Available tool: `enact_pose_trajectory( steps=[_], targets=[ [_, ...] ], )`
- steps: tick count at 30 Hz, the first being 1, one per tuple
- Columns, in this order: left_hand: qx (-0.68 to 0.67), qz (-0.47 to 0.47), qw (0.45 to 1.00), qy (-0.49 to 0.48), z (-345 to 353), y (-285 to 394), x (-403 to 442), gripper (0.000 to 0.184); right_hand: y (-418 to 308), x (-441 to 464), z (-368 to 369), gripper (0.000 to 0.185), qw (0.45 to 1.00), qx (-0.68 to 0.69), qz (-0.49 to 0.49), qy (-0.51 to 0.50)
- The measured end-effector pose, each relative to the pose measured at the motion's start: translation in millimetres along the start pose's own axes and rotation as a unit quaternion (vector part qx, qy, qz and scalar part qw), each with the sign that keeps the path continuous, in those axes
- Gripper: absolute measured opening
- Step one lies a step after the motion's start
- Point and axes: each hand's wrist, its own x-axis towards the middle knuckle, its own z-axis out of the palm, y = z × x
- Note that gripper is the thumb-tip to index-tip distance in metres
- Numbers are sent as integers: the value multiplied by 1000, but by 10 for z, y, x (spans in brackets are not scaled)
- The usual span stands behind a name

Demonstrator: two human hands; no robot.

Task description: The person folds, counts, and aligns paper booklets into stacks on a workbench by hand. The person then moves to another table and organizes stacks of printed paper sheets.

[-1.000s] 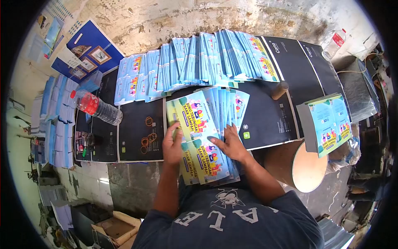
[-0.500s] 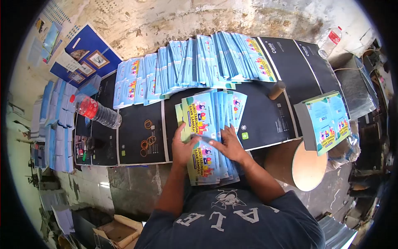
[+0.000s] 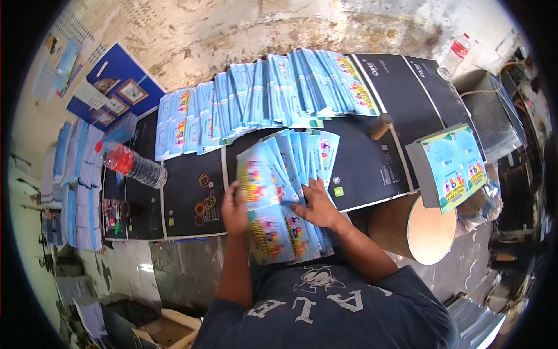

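My left hand point(image 3: 234, 210) is at the left edge of the fanned booklets point(image 3: 290, 200); blur hides whether it grips. My right hand point(image 3: 317, 203) lies on them, unclenched, fingers spread. Their covers are too blurred to read well, but the stack point(image 3: 453, 170) right of my right hand says "BUKU TABUNGAN BANK SAMPAH". Beyond both hands, a long row of booklets point(image 3: 261, 93) crosses the black counter point(image 3: 197, 166). Left of my left hand are rubber bands point(image 3: 204, 205), then a red-labelled clear bottle point(image 3: 132, 164); down-left, an open box point(image 3: 168, 330).
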Motion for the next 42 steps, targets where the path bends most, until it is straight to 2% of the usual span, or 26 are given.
enact_pose_trajectory(
  steps=[1,3,4,5,6,7,11,13,15,17,19,21,22,24,26,27,28,29,31,34,35,37,38,39,41,42],
  targets=[
    [-74,18,997,8,-57,115,63,39,10,5,-1,57,1000,13,-8,5],
    [-32,-7,999,2,-32,342,16,42,-27,-7,-7,60,999,-34,-2,-21],
    [175,54,983,-16,3,314,-17,47,-85,-8,-8,60,999,-35,-7,-23],
    [377,114,919,-33,69,246,-52,52,-164,-22,3,64,996,-82,-17,0],
    [408,147,901,-23,128,21,-91,62,-236,-28,0,69,991,-129,-26,24],
    [426,140,894,2,194,-132,-120,61,-303,-28,-22,69,991,-129,-26,28],
    [311,156,937,18,269,-154,-153,54,-404,-41,-157,85,984,-147,-58,81],
    [282,151,947,17,258,-165,-139,51,-521,-19,-388,84,977,-202,-72,-2],
    [312,178,933,-10,242,-128,-153,50,-535,14,-579,82,965,-245,-92,-8],
    [307,166,937,-6,247,-71,-165,50,-413,39,-776,77,989,-117,-80,33],
    [289,146,946,-4,237,-59,-178,50,-174,-29,-849,76,992,31,37,120],
    [288,146,946,-6,193,-105,-173,51,282,109,-886,76,970,56,97,218],
    [287,145,947,-6,191,-107,-185,51,458,226,-838,76,971,54,96,213],
    [281,138,950,-13,204,-55,-213,52,787,441,-695,74,942,130,104,291],
    [270,130,954,-6,206,-35,-171,52,740,712,-364,75,932,276,107,210],
    [264,118,957,-10,189,-29,-201,52,357,803,-328,75,934,323,114,101],
    [267,115,957,-12,173,6,-221,52,237,874,-129,77,923,313,224,14],
    [267,105,958,-18,181,52,-218,52,220,923,132,85,938,329,105,4],
    [265,95,959,-22,197,63,-193,53,-42,900,203,92,981,178,51,60],
    [263,90,960,-17,159,11,-202,53,22,629,-22,95,952,249,130,121],
    [260,93,961,-19,153,10,-210,53,18,525,-80,93,928,319,161,106],
    [252,91,963,-17,193,-25,-236,53,-278,446,75,93,952,252,166,42],
    [283,103,953,-19,195,-56,-236,53,-253,448,275,94,970,205,132,-11],
    [315,120,941,-19,189,-59,-190,53,-459,572,261,98,941,295,147,-74],
    [357,123,926,-28,198,-35,-158,54,-348,902,351,93,969,220,105,-39],
    [390,123,912,-38,220,-28,-150,54,-557,1120,168,89,997,71,1,-32]
  ],
)
